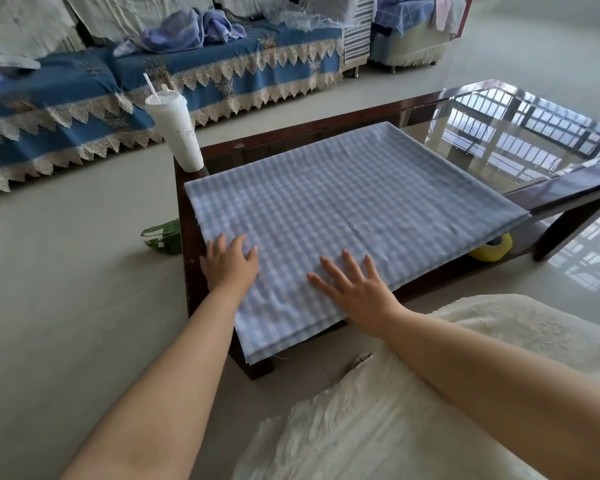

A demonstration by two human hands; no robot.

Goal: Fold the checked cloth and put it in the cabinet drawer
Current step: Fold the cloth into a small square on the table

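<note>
Flat, both hands (230,263) (357,291) press the folded checked cloth (343,209).

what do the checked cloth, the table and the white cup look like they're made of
Checked cloth: thin woven fabric, likely cotton, matte; it shows creases and stacked edges. Table: dark glossy wood frame around a glass top that mirrors window bars. White cup: probably plastic, smooth, domed lid and straw.
</note>
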